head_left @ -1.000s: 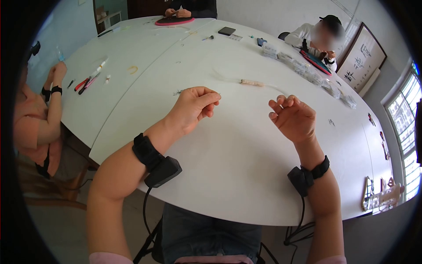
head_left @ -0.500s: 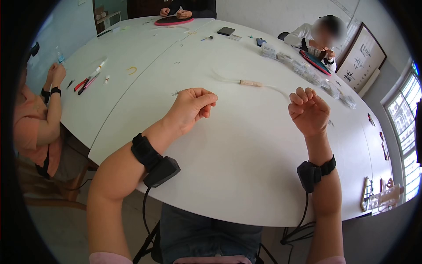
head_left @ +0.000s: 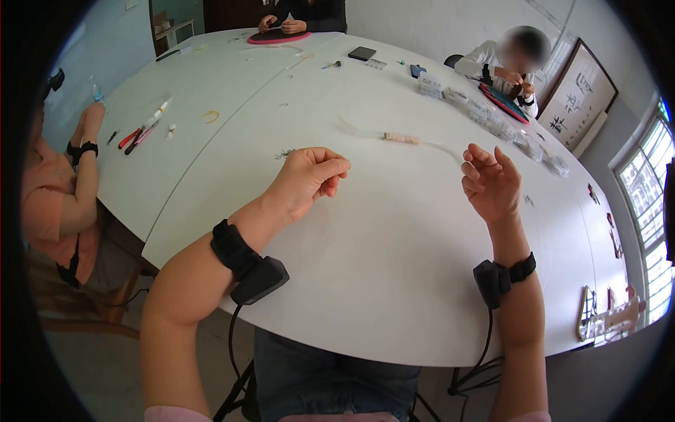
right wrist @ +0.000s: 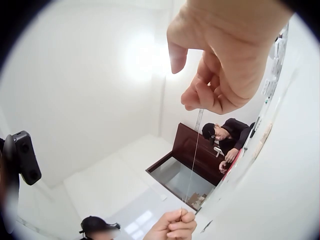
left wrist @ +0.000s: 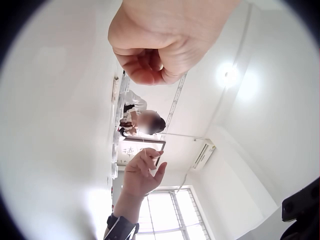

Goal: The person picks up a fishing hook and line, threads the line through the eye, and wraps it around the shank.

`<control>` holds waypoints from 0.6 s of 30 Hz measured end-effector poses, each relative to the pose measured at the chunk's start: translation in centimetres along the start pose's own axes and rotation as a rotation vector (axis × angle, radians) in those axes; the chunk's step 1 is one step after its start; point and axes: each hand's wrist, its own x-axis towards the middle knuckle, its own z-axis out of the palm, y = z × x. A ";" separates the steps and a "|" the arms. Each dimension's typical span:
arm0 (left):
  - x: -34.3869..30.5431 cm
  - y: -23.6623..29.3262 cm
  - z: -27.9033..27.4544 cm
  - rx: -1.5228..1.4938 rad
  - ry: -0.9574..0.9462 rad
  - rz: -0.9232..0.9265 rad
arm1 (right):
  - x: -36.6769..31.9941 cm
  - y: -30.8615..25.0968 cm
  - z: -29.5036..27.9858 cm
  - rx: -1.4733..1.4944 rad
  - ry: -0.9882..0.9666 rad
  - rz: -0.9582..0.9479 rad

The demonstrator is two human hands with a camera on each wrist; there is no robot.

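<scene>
My left hand [head_left: 309,181] is held above the table with thumb and index finger pinched together. A fine pale thread [right wrist: 193,165] runs straight from that pinch up to the curled fingers of my right hand [head_left: 492,184], as the right wrist view shows. On the right hand the thumb stands apart from the fingers, which curl where the thread meets them. Beyond both hands, a beige wrapped cylinder [head_left: 402,138] lies on the table with clear curved strands at its ends. Dark, thin bits [head_left: 285,154] lie just behind the left hand.
The large white table [head_left: 337,281] carries pliers [head_left: 132,137] at left, a yellow curved piece [head_left: 211,117], a black box [head_left: 362,53] and a row of clear packets [head_left: 485,116] at right. Other people sit left, across and at right. Cables hang from both wrist cameras.
My right hand has moved to the right, away from the left; its fingers drew together, then its thumb spread apart. The left hand has hardly moved and keeps its pinch.
</scene>
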 end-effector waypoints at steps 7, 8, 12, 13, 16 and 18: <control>-0.1 0.0 0.2 0.025 0.003 0.008 | 0.2 -0.9 -1.6 0.090 0.142 -0.123; -0.2 -0.1 0.2 0.026 -0.001 0.007 | 0.3 -0.9 -1.9 0.083 0.139 -0.159; -0.1 0.0 0.0 0.050 -0.036 0.010 | 0.5 -0.9 -2.7 0.095 0.249 -0.248; -0.1 0.0 0.0 0.056 -0.037 -0.001 | 0.6 -0.9 -3.7 0.056 0.236 -0.223; -0.2 -0.1 0.2 0.059 -0.036 -0.005 | 0.4 -0.5 -3.8 -0.083 0.191 -0.144; -0.4 0.1 0.5 0.046 -0.045 -0.007 | 0.2 -0.1 -2.0 -0.181 0.159 -0.084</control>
